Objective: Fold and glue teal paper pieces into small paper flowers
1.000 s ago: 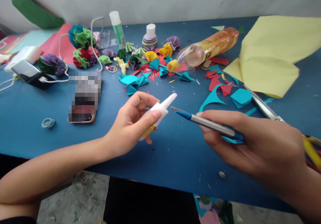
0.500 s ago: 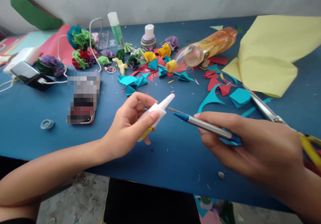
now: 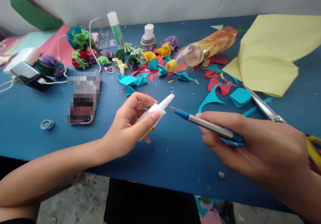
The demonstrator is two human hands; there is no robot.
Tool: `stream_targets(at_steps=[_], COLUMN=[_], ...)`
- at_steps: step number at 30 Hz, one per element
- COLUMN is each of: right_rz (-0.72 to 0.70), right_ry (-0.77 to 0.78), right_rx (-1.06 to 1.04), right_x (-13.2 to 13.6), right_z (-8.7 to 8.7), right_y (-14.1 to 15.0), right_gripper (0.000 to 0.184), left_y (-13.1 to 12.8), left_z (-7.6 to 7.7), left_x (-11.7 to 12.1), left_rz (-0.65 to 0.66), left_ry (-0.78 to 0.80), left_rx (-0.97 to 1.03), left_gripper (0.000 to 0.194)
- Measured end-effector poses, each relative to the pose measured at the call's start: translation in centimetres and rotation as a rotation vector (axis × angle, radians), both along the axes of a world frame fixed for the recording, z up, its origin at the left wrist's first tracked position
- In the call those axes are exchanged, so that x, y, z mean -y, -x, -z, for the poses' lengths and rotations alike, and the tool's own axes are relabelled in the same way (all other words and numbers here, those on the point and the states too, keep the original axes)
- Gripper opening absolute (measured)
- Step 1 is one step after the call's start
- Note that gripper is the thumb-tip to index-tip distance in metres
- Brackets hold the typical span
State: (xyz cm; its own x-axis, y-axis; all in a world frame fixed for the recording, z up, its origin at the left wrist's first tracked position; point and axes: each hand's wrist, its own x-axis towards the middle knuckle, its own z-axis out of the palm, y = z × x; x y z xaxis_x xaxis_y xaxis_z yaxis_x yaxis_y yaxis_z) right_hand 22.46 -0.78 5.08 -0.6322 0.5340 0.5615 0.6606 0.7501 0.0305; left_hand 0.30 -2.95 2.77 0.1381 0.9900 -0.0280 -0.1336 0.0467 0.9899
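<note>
My left hand is closed around a small white glue bottle with a long tapered nozzle and some yellow on its side. The bottle tilts up to the right; fingers hide part of it. In my right hand is a silver and blue pen, pointing left at the bottle. A thin metal point juts out along the pen's blue tip and ends close to the nozzle's base. Whether it touches the bottle I cannot tell.
Paper scraps litter the blue table. A drink bottle lies behind them. Scissors lie partly under yellow paper. To the left are a phone, a power bank with a cable, and paper flowers.
My right hand has shifted slightly to the right and down, and the pen with it. My left hand and the glue bottle have stayed almost still.
</note>
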Motion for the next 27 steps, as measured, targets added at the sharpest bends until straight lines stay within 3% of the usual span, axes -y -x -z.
stream_targets(at_steps=[19,27], right_rz=[-0.008,0.012], right_ry=[0.0,0.093], right_rx=[-0.009,-0.043], right_x=[0.04,0.19], right_z=[-0.34,0.19], right_y=[0.3,0.13], right_gripper=[0.011,0.018], left_y=[-0.17,-0.18], left_z=[-0.09,-0.06], left_x=[0.12,0.25], left_rz=[-0.039,-0.04], left_ry=[-0.035,-0.055], left_rx=[-0.081,-0.084], left_gripper=[0.021,0.019])
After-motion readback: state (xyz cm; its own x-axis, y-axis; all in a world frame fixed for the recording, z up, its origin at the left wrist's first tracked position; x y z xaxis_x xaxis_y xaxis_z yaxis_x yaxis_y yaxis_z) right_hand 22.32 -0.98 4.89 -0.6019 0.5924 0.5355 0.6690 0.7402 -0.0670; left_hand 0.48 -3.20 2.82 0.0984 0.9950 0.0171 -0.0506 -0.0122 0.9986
